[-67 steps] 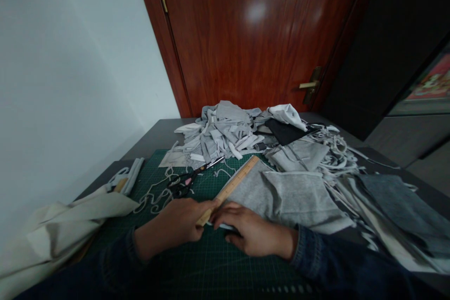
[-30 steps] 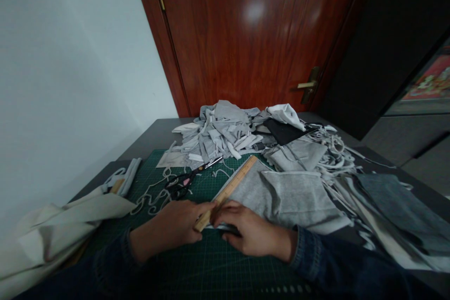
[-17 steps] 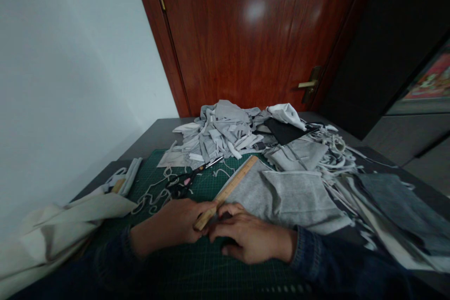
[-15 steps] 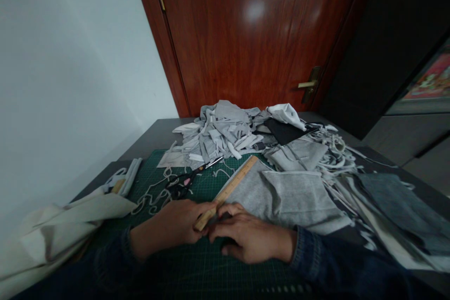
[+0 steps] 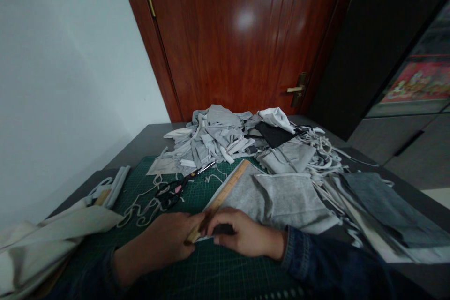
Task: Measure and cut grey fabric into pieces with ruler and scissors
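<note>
A wooden ruler [image 5: 230, 186] lies slanted along the left edge of a light grey cloth [image 5: 253, 194]. Near the ruler's close end, my left hand [image 5: 168, 234] is closed on it, thumb and fingers along its side. Just right of that, my right hand [image 5: 242, 232] has its fingers curled and pinched together at the ruler's edge, by the cloth's near corner. What lies between those fingertips, if anything, is hidden. Black-handled scissors [image 5: 176, 192] rest beyond my left hand, among loose pale cords [image 5: 149, 204].
A green cutting mat [image 5: 200, 267] covers the dark table. Grey scraps [image 5: 214, 133] are heaped at the back. Folded dark grey cloth [image 5: 386, 206] and tangled strips [image 5: 326, 152] lie right. Cream fabric [image 5: 59, 232] sits left. A wooden door [image 5: 225, 47] stands behind.
My right hand's fingers have drawn into a pinch by the ruler's near end; before, they were more loosely spread. The view has turned slightly right. My left hand stays on the ruler.
</note>
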`<state>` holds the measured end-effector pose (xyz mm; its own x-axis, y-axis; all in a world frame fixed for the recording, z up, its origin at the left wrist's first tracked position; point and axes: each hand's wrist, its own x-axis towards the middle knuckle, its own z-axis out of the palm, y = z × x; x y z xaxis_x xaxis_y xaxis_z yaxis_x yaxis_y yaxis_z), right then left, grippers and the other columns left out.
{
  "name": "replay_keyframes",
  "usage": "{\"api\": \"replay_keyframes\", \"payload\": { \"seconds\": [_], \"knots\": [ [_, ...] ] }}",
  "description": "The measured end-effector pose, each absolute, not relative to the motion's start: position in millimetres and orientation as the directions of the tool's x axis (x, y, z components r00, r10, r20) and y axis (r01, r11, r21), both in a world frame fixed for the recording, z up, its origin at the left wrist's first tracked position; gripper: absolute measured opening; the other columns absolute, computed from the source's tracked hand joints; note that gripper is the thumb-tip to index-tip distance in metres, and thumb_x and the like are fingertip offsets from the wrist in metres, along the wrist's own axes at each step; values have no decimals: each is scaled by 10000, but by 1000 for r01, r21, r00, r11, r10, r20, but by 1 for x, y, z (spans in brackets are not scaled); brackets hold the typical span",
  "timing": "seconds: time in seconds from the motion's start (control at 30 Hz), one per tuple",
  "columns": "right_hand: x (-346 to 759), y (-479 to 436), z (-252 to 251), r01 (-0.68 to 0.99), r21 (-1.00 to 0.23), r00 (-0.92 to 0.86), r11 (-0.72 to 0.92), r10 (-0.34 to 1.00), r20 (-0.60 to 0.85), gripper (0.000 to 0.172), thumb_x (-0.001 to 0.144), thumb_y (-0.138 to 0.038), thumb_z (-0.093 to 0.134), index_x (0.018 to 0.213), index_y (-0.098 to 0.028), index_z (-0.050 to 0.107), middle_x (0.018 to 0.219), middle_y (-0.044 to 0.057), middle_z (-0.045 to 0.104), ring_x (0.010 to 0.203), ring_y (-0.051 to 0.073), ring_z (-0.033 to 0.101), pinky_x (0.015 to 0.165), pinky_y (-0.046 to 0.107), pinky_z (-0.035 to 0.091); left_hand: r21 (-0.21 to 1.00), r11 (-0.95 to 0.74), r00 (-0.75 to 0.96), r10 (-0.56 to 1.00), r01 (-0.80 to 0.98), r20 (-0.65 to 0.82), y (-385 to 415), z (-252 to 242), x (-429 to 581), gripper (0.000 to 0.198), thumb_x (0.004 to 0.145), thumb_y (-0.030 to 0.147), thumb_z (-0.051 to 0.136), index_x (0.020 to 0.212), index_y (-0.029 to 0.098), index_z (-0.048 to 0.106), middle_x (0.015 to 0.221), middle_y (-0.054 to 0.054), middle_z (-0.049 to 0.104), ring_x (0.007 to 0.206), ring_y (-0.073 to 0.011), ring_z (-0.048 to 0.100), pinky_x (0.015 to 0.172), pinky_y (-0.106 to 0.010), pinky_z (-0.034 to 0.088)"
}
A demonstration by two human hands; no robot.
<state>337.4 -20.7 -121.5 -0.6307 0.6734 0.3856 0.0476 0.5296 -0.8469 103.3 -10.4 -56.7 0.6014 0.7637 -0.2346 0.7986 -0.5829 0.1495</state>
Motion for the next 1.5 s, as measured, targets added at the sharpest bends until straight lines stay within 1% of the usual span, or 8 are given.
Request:
{"api": "replay_keyframes", "payload": {
  "seconds": [0.07, 0.13, 0.27, 0.37, 0.5, 0.63, 0.97, 1.5],
  "knots": [
    [338, -17, -125, 99, -879, -471, 466, 800, 371, 245, 866, -51, 578, 1029, -210, 667, 1076, 29, 734, 1015, 171, 685, 932, 304, 521, 151, -577, 595, 762, 803, -254, -12, -61, 104, 515, 838, 288, 609, 1351, 325, 629, 1141, -44, 737, 1019, -259, 724, 896, -342, 540],
    [345, -9, -126, 252, -844, -349, 473, 858, 377, 309, 837, -2, 546, 1039, -206, 662, 1043, 30, 723, 1013, 177, 677, 937, 310, 530, 147, -546, 565, 782, 825, -262, -16, -63, 107, 550, 885, 280, 557, 1433, 319, 576, 1234, -69, 686, 1054, -260, 716, 931, -376, 550],
    [368, 12, -125, 674, -554, -257, 488, 859, 443, 402, 822, 6, 556, 1174, -163, 650, 1261, 128, 668, 1239, 265, 583, 1123, 443, 448, 64, -467, 466, 843, 882, -270, -26, -67, 118, 539, 982, 241, 422, 1511, 300, 511, 1274, -105, 628, 1052, -248, 718, 913, -393, 580],
    [379, 21, -130, 835, -362, -245, 414, 869, 429, 500, 853, -90, 631, 1351, -103, 586, 1434, 189, 575, 1376, 339, 476, 1180, 510, 400, 23, -445, 437, 865, 895, -246, -31, -69, 123, 512, 1027, 255, 382, 1521, 324, 498, 1288, -103, 620, 1070, -251, 717, 913, -410, 593],
    [375, 18, -149, 879, -280, -250, 386, 873, 420, 604, 930, -183, 597, 1497, -31, 452, 1569, 222, 463, 1486, 347, 373, 1227, 530, 348, 39, -424, 424, 886, 905, -187, -29, -78, 126, 474, 1045, 237, 395, 1478, 354, 547, 1239, -69, 650, 1036, -221, 724, 894, -379, 607],
    [366, 11, -161, 916, -232, -215, 328, 888, 406, 658, 955, -238, 576, 1530, 26, 395, 1623, 286, 351, 1536, 370, 297, 1229, 551, 338, 44, -395, 398, 912, 918, -104, -27, -97, 130, 462, 1037, 192, 425, 1448, 326, 588, 1273, -71, 661, 1094, -215, 711, 926, -351, 605],
    [366, 9, -151, 923, -227, -222, 311, 911, 347, 672, 969, -272, 558, 1554, 11, 387, 1636, 276, 325, 1552, 377, 254, 1225, 578, 333, 14, -370, 369, 923, 929, -113, -28, -106, 130, 487, 1039, 197, 401, 1464, 366, 569, 1227, -57, 681, 1036, -196, 715, 900, -327, 604],
    [366, 10, -156, 933, -201, -220, 298, 916, 335, 671, 984, -285, 528, 1573, -9, 362, 1666, 244, 280, 1562, 366, 229, 1250, 553, 287, 29, -352, 352, 924, 936, -151, -30, -102, 133, 491, 1045, 213, 390, 1499, 324, 541, 1218, -103, 654, 1064, -243, 703, 914, -382, 611]
  ]
}}
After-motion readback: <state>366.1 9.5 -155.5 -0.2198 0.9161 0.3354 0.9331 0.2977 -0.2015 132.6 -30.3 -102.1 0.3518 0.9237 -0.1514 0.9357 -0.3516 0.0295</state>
